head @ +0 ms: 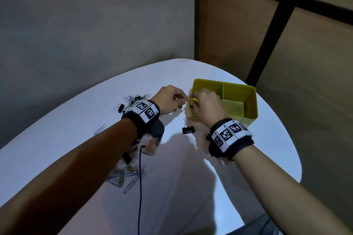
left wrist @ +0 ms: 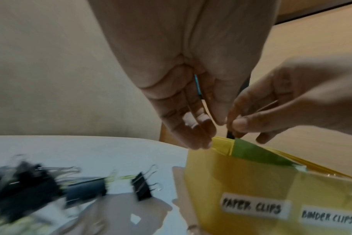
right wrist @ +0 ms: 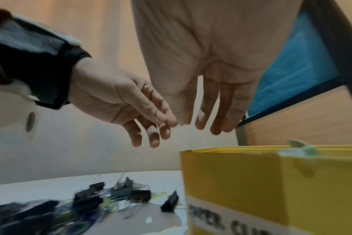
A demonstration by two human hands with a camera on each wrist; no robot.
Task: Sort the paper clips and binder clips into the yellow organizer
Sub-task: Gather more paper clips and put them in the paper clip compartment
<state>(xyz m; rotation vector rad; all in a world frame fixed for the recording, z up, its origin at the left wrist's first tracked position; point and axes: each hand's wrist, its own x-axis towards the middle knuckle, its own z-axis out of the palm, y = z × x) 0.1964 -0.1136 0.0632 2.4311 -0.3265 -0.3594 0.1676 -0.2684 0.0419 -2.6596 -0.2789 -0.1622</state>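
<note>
both hands meet fingertip to fingertip just above the near left corner of the yellow organizer (head: 248,105), the left hand (head: 168,99) pinching a thin paper clip (head: 42,98) and the right hand (head: 206,105) pinching a small yellow thing i cannot make out. one black binder clip (head: 188,129) lies on the white table (head: 76,129) just below the right fingers. the heap of loose clips (head: 129,101) sits behind the left wrist.

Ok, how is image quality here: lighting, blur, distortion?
Head view: dim, arms cast broad shadows on the white table, edges bowed by wide-angle lens. Left wrist view: binder clips motion-smeared, organizer labels readable. Right wrist view: yellow organizer and clips blurred.
</note>
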